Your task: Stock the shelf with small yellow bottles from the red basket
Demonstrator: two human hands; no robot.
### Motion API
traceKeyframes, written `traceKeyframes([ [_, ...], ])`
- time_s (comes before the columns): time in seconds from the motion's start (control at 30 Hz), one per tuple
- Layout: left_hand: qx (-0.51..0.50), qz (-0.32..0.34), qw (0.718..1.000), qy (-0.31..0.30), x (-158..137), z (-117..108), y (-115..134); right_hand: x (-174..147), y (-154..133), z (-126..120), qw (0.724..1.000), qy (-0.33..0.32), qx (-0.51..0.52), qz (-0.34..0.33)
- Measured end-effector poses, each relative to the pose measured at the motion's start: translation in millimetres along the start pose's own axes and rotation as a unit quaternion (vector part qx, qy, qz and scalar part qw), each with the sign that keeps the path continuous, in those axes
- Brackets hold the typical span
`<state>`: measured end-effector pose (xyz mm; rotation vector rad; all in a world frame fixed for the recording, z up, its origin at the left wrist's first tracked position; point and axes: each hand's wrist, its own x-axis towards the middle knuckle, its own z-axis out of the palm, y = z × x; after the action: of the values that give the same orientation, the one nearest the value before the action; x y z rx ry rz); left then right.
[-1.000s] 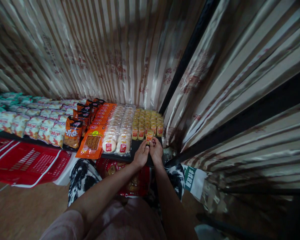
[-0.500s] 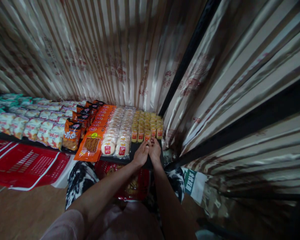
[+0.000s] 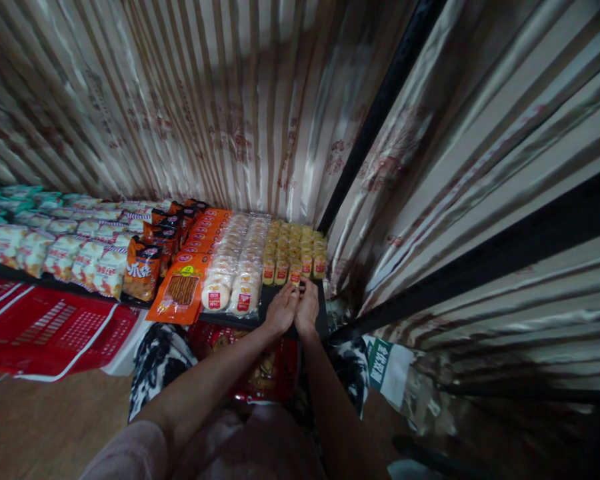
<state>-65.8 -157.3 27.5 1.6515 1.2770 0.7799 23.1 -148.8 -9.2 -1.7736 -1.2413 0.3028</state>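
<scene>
My left hand and my right hand meet at the front of a block of small yellow wrapped snacks. Between their fingertips is a small yellow snack pack with a red label, at the front of the middle row. The fingers are closed in around its near end, and they partly cover it. Just left of the hands lie two rows of clear packs of round pale cakes. Beneath the hands is the black shelf surface.
Farther left stand orange snack bags, brown-orange bags and several rows of white bags. A red basket sits below at left. A red package lies between the knees. Black poles and a striped curtain border the shelf.
My right hand has drawn slightly left and nearer to me, closer against the left hand. The middle yellow pack stays between the fingertips.
</scene>
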Motion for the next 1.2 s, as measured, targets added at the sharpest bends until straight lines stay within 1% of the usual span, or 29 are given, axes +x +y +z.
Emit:
traceKeyframes([
  [0.1,0.012,-0.011,1.0,-0.004,0.6,-0.3,1.8,0.7,3.1,1.7,0.999,-0.001,0.012,-0.033],
  [0.2,0.027,-0.01,1.0,-0.009,0.9,-1.3,4.1,1.5,5.5,2.7,0.998,0.017,0.004,-0.052],
  [0.3,0.034,0.002,0.999,-0.007,1.0,-1.8,4.9,1.4,6.8,3.1,0.999,0.025,-0.007,-0.048],
  [0.47,0.027,0.006,1.0,0.005,0.5,-0.1,2.7,2.0,7.6,4.0,0.999,0.004,0.016,-0.042],
  [0.63,0.059,0.02,0.998,0.002,0.8,1.1,-0.2,2.7,7.5,4.4,0.999,-0.01,0.028,-0.029],
  [0.73,0.074,0.036,0.997,-0.003,0.7,0.6,-0.5,1.9,7.0,3.0,0.999,-0.024,0.026,-0.037],
  [0.87,0.1,0.053,0.994,-0.01,0.3,0.6,0.9,0.4,5.2,1.6,0.999,-0.016,0.021,-0.034],
  [1.0,0.097,0.049,0.994,-0.005,2.1,2.1,0.0,0.0,4.3,2.2,0.999,-0.012,0.022,-0.043],
  [1.2,0.106,0.053,0.993,-0.017,3.0,3.8,-3.4,-0.9,9.0,2.4,0.998,-0.013,0.012,-0.065],
])
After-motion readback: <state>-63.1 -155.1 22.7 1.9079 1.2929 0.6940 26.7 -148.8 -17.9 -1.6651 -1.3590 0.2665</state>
